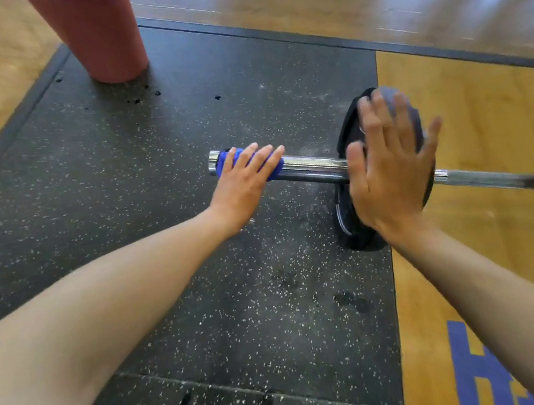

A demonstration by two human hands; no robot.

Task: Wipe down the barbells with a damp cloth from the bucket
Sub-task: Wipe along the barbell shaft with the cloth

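Blue cloth (254, 164) wraps the chrome barbell (315, 165) sleeve w/ my left hand (242, 185) pressing on it, fingers straight; right hand (389, 170) flat, fingers spread, against the black plate (348, 127); red bucket (98, 33) at 11 o'clock on the rubber mat (113, 156).

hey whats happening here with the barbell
A person is wiping down a barbell that lies on a black speckled floor mat. The left hand presses a blue cloth against the chrome sleeve near its end, fingers laid straight over it. The right hand is open, flat against the face of the dark weight plate. A pink bucket stands on the mat's far corner, with dark drops on the mat near it.
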